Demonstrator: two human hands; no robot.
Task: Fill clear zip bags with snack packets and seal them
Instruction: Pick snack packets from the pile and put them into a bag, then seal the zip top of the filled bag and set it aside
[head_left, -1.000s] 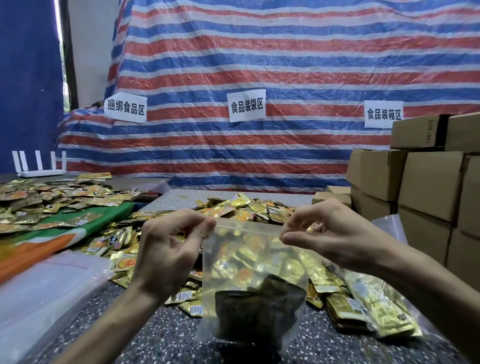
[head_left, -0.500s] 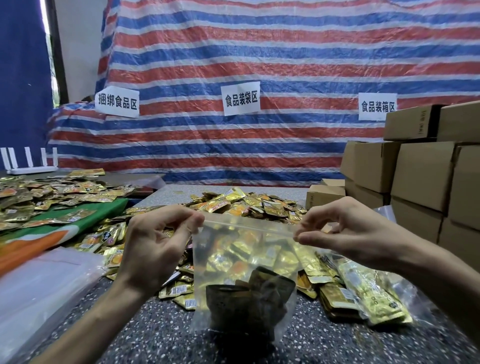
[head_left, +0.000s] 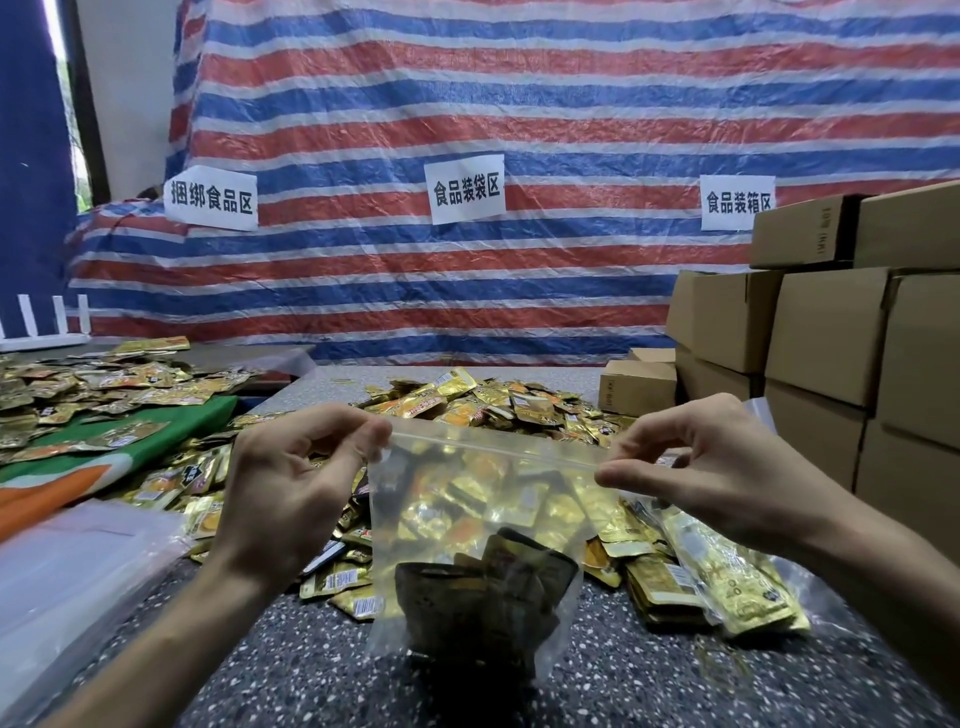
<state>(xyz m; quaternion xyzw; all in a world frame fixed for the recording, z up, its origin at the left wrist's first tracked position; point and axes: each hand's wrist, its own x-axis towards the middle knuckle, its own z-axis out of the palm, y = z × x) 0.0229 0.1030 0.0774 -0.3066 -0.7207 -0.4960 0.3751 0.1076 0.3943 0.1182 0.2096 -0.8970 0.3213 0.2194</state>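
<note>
A clear zip bag (head_left: 467, 525) hangs upright in front of me above the speckled table (head_left: 291, 670), with several dark snack packets (head_left: 483, 597) bunched at its bottom. My left hand (head_left: 291, 483) pinches the top left corner of the zip strip between thumb and forefinger. My right hand (head_left: 711, 467) pinches the strip's right end. The strip is stretched straight between both hands. A big heap of gold snack packets (head_left: 493, 405) lies on the table behind the bag.
A filled clear bag of gold packets (head_left: 727, 582) lies at the right. A stack of empty clear bags (head_left: 72, 571) sits at the near left. Brown cartons (head_left: 831, 338) are piled on the right. More packets (head_left: 78, 389) cover a green cloth at the left.
My right hand has slid to the right along the zip strip, away from the left hand. The left hand has kept its pinch on the corner.
</note>
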